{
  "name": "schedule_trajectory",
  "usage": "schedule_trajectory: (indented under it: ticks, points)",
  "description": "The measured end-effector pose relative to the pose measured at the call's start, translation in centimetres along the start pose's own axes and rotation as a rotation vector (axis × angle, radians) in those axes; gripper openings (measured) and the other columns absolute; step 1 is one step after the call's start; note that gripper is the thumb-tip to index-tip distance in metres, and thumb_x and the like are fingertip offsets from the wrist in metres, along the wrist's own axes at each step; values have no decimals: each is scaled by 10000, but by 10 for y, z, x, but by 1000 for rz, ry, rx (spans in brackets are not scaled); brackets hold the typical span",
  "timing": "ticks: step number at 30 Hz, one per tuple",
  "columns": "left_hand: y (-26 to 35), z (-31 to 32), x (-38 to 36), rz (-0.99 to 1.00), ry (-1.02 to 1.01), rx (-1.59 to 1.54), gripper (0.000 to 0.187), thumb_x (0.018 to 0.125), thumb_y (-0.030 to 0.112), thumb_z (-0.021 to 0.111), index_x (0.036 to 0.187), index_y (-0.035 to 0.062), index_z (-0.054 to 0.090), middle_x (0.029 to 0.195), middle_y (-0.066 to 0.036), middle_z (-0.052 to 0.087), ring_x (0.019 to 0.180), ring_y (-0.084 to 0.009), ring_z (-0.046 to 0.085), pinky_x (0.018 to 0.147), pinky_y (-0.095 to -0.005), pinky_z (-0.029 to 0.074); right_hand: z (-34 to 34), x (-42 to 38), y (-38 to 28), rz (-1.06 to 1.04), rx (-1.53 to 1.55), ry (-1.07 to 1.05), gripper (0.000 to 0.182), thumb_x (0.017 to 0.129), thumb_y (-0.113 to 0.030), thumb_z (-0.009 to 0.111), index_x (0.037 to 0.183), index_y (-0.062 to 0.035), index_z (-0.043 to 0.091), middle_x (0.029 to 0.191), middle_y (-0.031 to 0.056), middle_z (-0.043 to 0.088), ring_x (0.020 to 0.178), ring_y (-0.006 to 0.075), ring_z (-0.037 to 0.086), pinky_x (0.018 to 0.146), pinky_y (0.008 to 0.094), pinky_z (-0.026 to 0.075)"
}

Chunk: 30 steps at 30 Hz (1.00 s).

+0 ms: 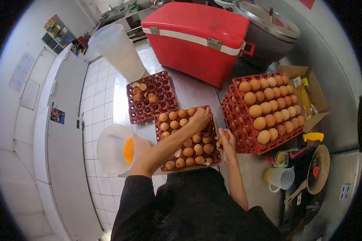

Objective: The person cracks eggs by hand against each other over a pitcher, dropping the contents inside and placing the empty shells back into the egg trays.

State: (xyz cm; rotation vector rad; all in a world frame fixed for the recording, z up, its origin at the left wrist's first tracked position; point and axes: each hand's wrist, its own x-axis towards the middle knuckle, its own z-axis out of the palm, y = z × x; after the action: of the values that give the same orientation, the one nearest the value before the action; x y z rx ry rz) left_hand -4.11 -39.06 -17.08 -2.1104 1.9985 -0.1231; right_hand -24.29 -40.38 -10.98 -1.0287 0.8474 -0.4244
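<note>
A dark red tray [218, 156] of brown eggs lies in front of me, with broken shells among the eggs in its nearer rows. My left hand [200, 120] reaches across it to the back right corner, fingers curled down; whatever is between the fingertips is hidden. Just off the tray's right side, my right hand [229, 146] has its fingers wrapped round a brown egg [224, 139]. Left of the tray stands a translucent pitcher [108, 150] with orange-yellow egg in it, partly behind my left forearm. Another red tray [159, 114], further back, holds several empty shells.
To the right rises a stack of egg trays [241, 132], its top one full. Behind stand a red cooler box [193, 44], a tall translucent container [118, 52] and a large pot [265, 44]. A measuring jug [280, 178] and a frying pan [319, 170] sit at the right.
</note>
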Motion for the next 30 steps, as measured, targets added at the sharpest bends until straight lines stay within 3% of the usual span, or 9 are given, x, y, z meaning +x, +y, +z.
schedule_trajectory:
  ticks: [4,6,12,14,17,19,24,28,30]
  points:
    - [-30,-51,-35,-47,12,-544,468,823,190,759,1252,55,631,1249,-148,603,1050,-320,611,900,-438,530,6,14,5,11,197,2,355,1015,-449,597,1068,-99,567,871,38,577,661,108,575,538,272,459]
    - [-25,-83,-76,-229,368,-1003,476,797,161,773,1231,44,616,1194,-155,606,1054,-330,604,905,-434,509,22,10,-8,10,246,-108,364,1051,-434,500,1167,-96,571,918,51,599,723,123,583,618,307,479]
    - [1,-139,-193,-787,1411,-1278,494,954,126,702,1378,-25,500,1347,-154,545,1235,-263,554,1060,-372,453,137,-23,-48,-63,216,-477,383,1062,-293,397,1358,-75,507,1121,45,592,852,141,604,769,303,516]
    - [-8,-134,-230,-818,1331,-1104,483,975,118,677,1390,-38,486,1363,-155,537,1249,-266,552,1061,-362,459,188,-13,6,-189,59,-494,366,1087,-280,356,1327,-61,523,1242,95,554,1173,204,569,1052,319,448]
    - [-18,-133,-275,-989,1378,-934,483,997,106,647,1417,-47,464,1384,-156,526,1253,-267,558,1052,-351,475,249,-56,-29,-21,132,-718,350,1094,-286,359,1303,-52,514,1224,115,557,1166,201,573,1040,316,455]
    - [-26,-131,-298,-1102,1494,-1098,480,952,17,657,1391,-58,479,1331,-153,537,1247,-263,555,1040,-374,482,280,-61,-11,-93,73,-793,286,1085,-262,393,1298,-93,481,1094,52,564,941,126,599,793,265,525]
    - [-34,-114,-341,-1273,1622,-917,491,961,11,646,1413,-54,467,1347,-162,541,1216,-255,583,1015,-350,505,312,-71,4,107,137,-927,317,1085,-280,425,1334,-85,450,1087,45,563,890,119,590,781,272,516]
    - [-45,-116,-356,-1170,1500,-1031,456,1010,109,636,1419,-12,477,1333,-162,593,1131,-203,626,933,-304,534,326,-60,6,-152,-221,-994,338,1011,-184,595,1310,-50,516,1150,46,556,1005,101,569,870,258,495]
    - [-51,-107,-380,-1120,1401,-1583,440,1000,114,652,1389,-22,497,1164,-135,665,991,-167,665,815,-276,556,325,-42,-4,-481,-436,-1212,408,966,-109,660,1347,-70,519,1246,104,577,1119,192,594,966,295,507]
